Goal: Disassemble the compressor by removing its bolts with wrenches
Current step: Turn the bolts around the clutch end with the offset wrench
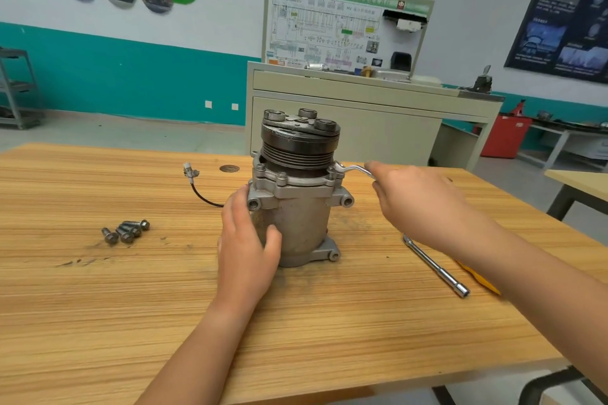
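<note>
Compressor (pixel 297 223), a grey cast-metal cylinder with a black grooved pulley on top, stands upright near the middle of the pale striped wooden table (pixel 98 306) in the head view. The left hand (pixel 246 240) wraps the body's left side, thumb across the front. The right hand (pixel 418 204) grips the shaft of a bright steel offset ring wrench (pixel 353 169), whose ring sits on a flange bolt (pixel 332 174) at the right edge, just under the pulley.

The likeliest trouble, to my eye, is the ring riding up and slipping off, which would round the bolt head. A hard pull could also twist or tip the tall housing, as only one hand steadies it. The pulley overhangs close to the bolt and probably limits the swing.

Two more bolts (pixel 282 175) sit in the flange at the front. A cluster of loose dark bolts (pixel 126 231) lies well to the left. A black cable with a white plug (pixel 194 181) trails behind. A chrome socket driver (pixel 434 265) lies under the right forearm, beside a yellow tool (pixel 480 279) that is mostly hidden.
</note>
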### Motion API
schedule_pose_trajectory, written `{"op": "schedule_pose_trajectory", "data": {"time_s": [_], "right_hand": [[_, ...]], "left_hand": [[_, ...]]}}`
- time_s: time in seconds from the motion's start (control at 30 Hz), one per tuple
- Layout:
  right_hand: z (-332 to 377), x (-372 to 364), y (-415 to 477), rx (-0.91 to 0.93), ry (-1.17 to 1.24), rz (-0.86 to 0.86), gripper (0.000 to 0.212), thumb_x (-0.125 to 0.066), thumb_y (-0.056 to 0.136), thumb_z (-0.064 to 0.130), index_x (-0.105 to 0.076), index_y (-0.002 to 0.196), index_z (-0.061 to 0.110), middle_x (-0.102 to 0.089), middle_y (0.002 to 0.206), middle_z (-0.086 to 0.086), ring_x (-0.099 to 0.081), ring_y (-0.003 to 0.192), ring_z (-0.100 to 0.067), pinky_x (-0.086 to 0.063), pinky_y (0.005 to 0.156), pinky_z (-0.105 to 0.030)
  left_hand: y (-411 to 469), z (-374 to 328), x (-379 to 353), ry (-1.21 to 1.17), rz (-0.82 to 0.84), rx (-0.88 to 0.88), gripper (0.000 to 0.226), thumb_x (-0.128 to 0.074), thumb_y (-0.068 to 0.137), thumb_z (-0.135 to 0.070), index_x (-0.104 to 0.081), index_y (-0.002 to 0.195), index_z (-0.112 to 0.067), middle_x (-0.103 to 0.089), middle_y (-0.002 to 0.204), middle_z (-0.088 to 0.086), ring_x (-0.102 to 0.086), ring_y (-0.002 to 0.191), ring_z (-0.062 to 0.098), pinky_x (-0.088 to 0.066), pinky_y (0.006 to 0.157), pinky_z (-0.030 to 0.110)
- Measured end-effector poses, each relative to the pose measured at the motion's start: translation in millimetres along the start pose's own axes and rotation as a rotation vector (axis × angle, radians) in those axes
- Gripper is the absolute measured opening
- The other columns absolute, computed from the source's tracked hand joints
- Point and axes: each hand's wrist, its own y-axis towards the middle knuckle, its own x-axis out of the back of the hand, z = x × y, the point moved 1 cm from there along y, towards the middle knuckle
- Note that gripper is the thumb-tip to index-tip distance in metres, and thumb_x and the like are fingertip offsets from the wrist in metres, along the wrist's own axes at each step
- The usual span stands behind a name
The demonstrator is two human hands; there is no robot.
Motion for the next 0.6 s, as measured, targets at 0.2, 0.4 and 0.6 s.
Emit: {"op": "schedule_pose_trajectory", "data": {"time_s": [0.2, 0.4, 0.6], "right_hand": [[31, 23, 6, 0.068, -0.235, 0.115, 0.028, -0.043, 0.087, -0.002, -0.05, 0.113, 0.006, -0.044, 0.068, -0.002, -0.048, 0.072, -0.025, -0.029, 0.047, -0.029], [17, 32, 13, 0.188, -0.243, 0.175, 0.012, -0.047, 0.088, 0.019, -0.051, 0.096, 0.011, -0.032, 0.061, 0.002, -0.042, 0.067, -0.022, -0.037, 0.055, -0.029], [-22, 12, 46, 0.27, -0.255, 0.193, 0.031, -0.035, 0.094, 0.017, -0.045, 0.123, 0.014, -0.036, 0.063, 0.004, -0.038, 0.056, -0.013, -0.034, 0.049, -0.027]], "left_hand": [[-1, 0, 0, -0.018, 0.001, 0.006, 0.068, -0.055, 0.088, -0.008, -0.02, 0.146, -0.014, -0.029, 0.146, 0.007, -0.032, 0.134, 0.021, -0.034, 0.106, 0.047], [-2, -1, 2, -0.033, -0.002, 0.013, 0.068, -0.055, 0.088, -0.006, -0.022, 0.147, -0.014, -0.025, 0.149, 0.007, -0.027, 0.137, 0.02, -0.027, 0.112, 0.039], [-2, -1, 2, -0.039, 0.003, 0.021, 0.068, -0.054, 0.088, -0.006, -0.022, 0.147, -0.017, -0.024, 0.15, 0.008, -0.024, 0.139, 0.02, -0.024, 0.113, 0.037]]}}
